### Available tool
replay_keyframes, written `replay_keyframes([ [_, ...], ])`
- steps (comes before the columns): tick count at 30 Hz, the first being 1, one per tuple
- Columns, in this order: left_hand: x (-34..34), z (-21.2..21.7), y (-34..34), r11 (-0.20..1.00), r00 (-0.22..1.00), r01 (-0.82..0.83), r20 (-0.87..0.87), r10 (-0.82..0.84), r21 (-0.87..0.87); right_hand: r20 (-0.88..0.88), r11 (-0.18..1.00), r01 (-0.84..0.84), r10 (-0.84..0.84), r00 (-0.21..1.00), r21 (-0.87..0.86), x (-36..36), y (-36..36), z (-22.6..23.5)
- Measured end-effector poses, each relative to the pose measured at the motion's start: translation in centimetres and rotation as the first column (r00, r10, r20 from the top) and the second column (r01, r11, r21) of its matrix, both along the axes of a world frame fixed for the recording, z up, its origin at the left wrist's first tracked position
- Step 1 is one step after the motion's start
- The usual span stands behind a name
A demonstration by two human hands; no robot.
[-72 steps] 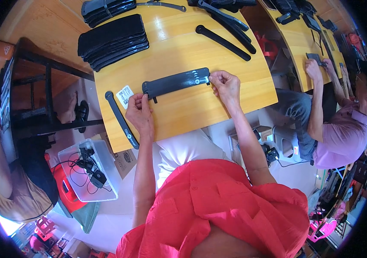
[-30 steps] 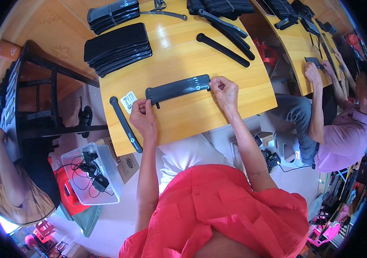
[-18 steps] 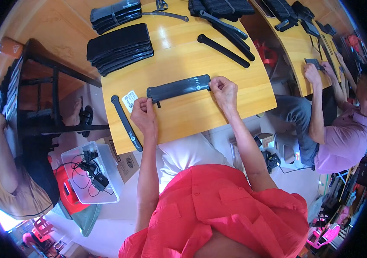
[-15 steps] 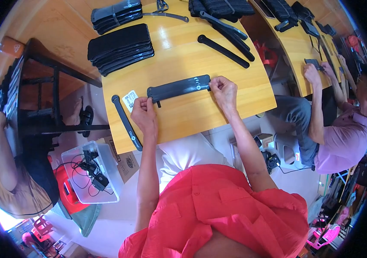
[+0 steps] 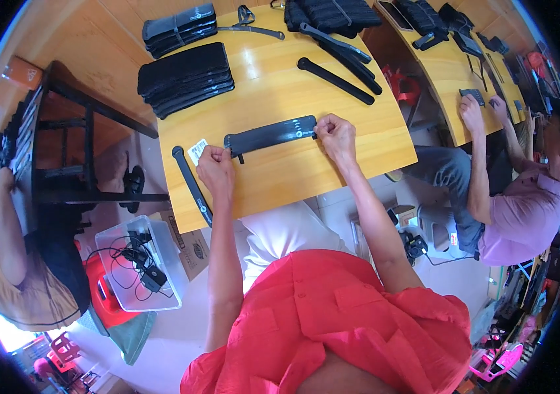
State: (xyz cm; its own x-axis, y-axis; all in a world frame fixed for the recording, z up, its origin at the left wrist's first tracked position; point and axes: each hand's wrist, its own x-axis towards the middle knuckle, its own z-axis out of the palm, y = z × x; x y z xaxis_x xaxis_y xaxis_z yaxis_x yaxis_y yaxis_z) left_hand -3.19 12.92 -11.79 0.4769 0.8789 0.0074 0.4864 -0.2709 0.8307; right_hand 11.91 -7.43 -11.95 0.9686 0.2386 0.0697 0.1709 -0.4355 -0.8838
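A wide flat black band [image 5: 272,134] with pale printing near its right end lies across the table before me. My left hand [image 5: 216,169] pinches its left end between thumb and fingertips, and a short black tab hangs below the edge there. At the other end, the fingers of my right hand [image 5: 337,138] are closed on the band's corner. Just beyond my left hand lies a white label [image 5: 197,150], partly covered by it. A narrow black strap [image 5: 191,184] with a rounded end rests to the left of that hand.
Stacks of black bands [image 5: 185,75] stand at the table's far left. Narrow black straps [image 5: 336,81] and a dark padded pile [image 5: 336,14] lie far right. A clear bin [image 5: 173,299] of cables sits on the floor at left. Co-workers sit on both sides; one handles a dark piece [image 5: 471,97].
My hands keep the same hold on the band's two ends, with hardly any movement. The whole view has shifted slightly. At right, the co-worker's hands have moved a little.
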Motion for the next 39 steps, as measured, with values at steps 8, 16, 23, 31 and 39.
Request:
replay_keyframes([
  [8,-1.7,1.7,-0.2,0.968,0.972,0.064,0.233,-0.006,-0.243,0.136,0.999,0.02,-0.014,0.991,-0.042,-0.1,-0.8,-0.1],
  [16,-2.4,2.5,-2.5,0.792,0.926,0.369,-0.113,-0.362,0.487,0.513,0.919,-0.173,0.346,0.786,-0.355,-5.6,1.7,3.7],
  [23,-1.6,0.3,-3.5,0.639,0.799,0.593,-0.459,-0.389,0.49,0.35,0.72,-0.3,0.603,0.717,-0.626,-7.1,4.0,1.1],
  [31,-2.1,0.4,-3.3,0.645,0.799,0.593,-0.451,-0.398,0.482,0.32,0.706,-0.233,0.556,0.767,-0.669,-5.4,1.4,0.5],
  [39,-2.1,0.0,-3.8,0.708,0.841,0.531,-0.394,-0.371,0.466,0.285,0.657,-0.135,0.491,0.823,-0.741,-3.7,-0.9,-0.4],
])
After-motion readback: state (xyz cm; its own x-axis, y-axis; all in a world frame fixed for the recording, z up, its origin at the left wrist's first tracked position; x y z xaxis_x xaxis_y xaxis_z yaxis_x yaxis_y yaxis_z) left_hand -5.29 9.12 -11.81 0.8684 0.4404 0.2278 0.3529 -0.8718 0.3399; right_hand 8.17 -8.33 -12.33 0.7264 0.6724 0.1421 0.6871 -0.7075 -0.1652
